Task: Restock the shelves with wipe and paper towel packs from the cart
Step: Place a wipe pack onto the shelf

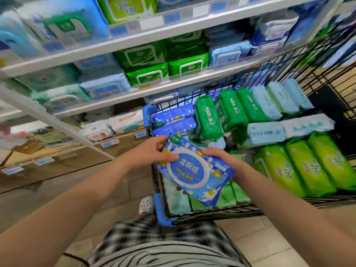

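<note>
The shelves [100, 48], up and left of the grip, hold green and blue packs. The left hand [152, 151] pinches the blue wipe pack [194, 171] at its left edge, and the right hand [221, 158] curls round its right edge. The cart [149, 114] sits beneath the held pack, with lime-green packs [304, 166] lying right of it.

Glossy plastic film wrapped the blue wipe pack [194, 170]; the cart [212, 213] was black metal wire with smooth blue plastic corner guards [161, 214].

"湿厕纸" on blue wipe pack [192, 170]
</note>
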